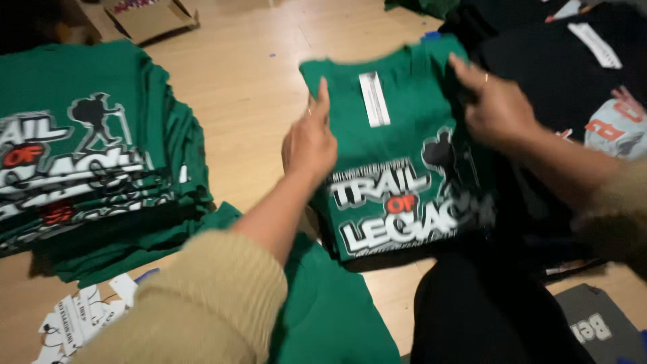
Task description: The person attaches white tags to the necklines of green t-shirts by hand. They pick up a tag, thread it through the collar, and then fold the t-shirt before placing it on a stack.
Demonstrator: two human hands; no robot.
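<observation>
two hands of mine work a folded green shirt (404,155) on the wood floor (256,74): my left hand (309,145) rests flat with fingers together on its left edge, my right hand (495,108) pinches its top right corner. one narrow white strip label (375,99) lies near its collar. white paper tags (81,317) sit at lower left, beside a green shirt stack (87,162); a brown cardboard box (151,17) lies beyond.

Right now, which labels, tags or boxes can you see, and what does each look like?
Size sticker: long white strip on the green folded T-shirt between both hands.
Second sticker: white strip on a black shirt, top right.
Paper tags: white, loose on the floor, bottom left.
Cardboard box: brown, open, top.
</observation>
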